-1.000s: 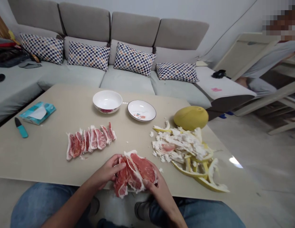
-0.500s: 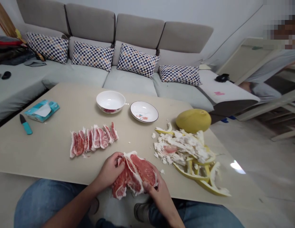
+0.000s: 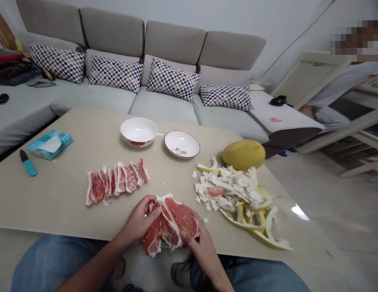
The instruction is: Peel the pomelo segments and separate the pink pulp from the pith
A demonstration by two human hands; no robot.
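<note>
Both my hands grip a peeled chunk of pink pomelo with white pith, held at the near edge of the beige table. My left hand closes on its left side with the thumb pressed into the flesh. My right hand cups its right side from below. A row of separated pink pomelo segments lies on the table just beyond my left hand.
A heap of white pith and yellow peel lies to the right, with a whole yellow pomelo behind it. A white bowl and a shallow plate stand further back. A teal-handled knife and a tissue pack lie at the left. A grey sofa stands behind; another person is at the far right.
The hands and the pomelo chunk have barely moved; my fingers have shifted slightly on it. The view has swayed a little.
</note>
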